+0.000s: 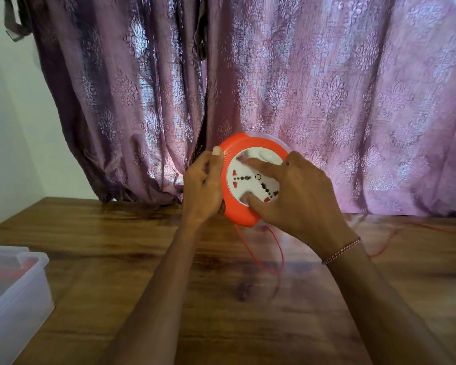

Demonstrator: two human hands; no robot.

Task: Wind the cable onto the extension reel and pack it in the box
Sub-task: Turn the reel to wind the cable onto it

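**Both hands on the orange reel above the table**

Nearest, at the lower left edge, sits a clear plastic box point(13, 299) on the wooden table point(148, 306). Further in, a thin red cable point(281, 255) hangs from the reel in a loop over the tabletop and trails off to the right. Beyond that, the left hand point(204, 187) grasps the rim of the extension reel point(238, 214), held up on edge. Spread fingers of the right hand point(298, 196) press on its white socket face. Behind hangs a purple curtain point(300, 88).
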